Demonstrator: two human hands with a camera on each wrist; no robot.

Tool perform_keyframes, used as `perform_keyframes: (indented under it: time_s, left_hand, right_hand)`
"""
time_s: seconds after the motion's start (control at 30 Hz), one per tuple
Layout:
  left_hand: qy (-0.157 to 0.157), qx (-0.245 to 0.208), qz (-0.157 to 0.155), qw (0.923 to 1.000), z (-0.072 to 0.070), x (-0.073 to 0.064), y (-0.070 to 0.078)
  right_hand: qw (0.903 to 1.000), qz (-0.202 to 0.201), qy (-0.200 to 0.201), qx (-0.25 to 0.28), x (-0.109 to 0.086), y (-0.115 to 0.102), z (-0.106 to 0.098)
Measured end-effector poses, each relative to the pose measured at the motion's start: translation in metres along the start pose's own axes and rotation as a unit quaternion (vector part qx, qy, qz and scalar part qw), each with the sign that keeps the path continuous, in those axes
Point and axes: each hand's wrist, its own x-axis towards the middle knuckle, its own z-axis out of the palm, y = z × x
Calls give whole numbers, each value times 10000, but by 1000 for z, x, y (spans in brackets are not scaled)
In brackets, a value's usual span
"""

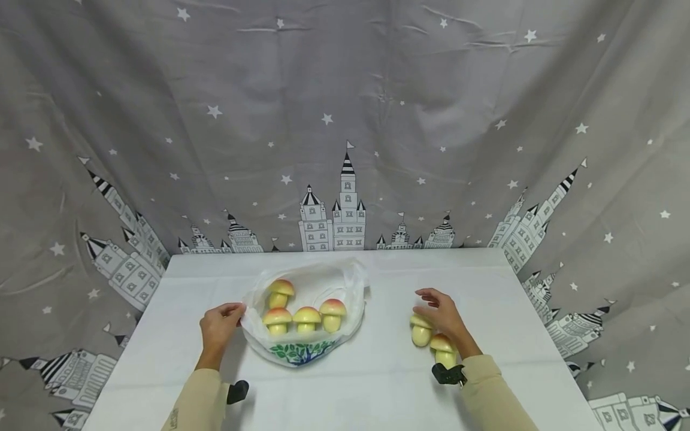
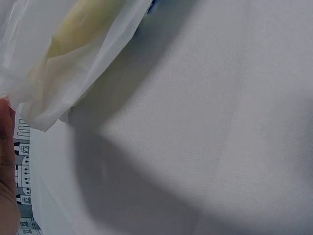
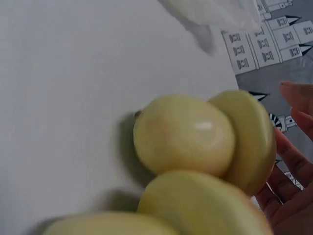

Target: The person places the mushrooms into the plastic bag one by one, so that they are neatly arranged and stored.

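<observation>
Mushroom with a reddish cap (image 1: 444, 352) lies on the desk (image 1: 334, 395), well right of the plastic bag (image 1: 349, 326). Next to it, slightly closer to the bag, lies a yellow-capped mushroom (image 1: 421, 334), just on the person's side of the right hand's fingers, its stem-to-cap axis running away from the person, cap foremost. The right hand (image 1: 443, 314) is clearly the nearer one; its fingers are loosely spread and appear to grip nothing. At the bag's left rim, the left hand (image 1: 221, 326) pinches the film. Four mushrooms (image 1: 306, 320) sit inside the bag; beyond it hangs a printed curtain (image 1: 377, 120).

The right wrist view adds a rounded stem end and fingers close beside the cap, contact uncertain. The left wrist view shows folded film over a pale yellow shape; only the head view shows all the bag's contents.
</observation>
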Motion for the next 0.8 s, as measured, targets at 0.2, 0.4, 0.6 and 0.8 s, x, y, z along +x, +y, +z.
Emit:
perform_keyframes:
  time_s: [0.2,0.4,0.6,0.8]
  left_hand:
    - [43,-73,-11,10000,0,1,0]
    - [-29,-143,-9,9999,1,1,1]
    - [-59,-79,-76,9999,0,0,2]
    - [-78,-17,-88,9999,-1,0,4]
  right_hand:
    - [9991,119,-324,-249,-2,7,-8]
    - [9976,204,-576,-329,-9,12,-7]
    - [9959,101,-734,-520,-14,14,-4]
    - [9922,98,-1029,-698,-13,15,-5]
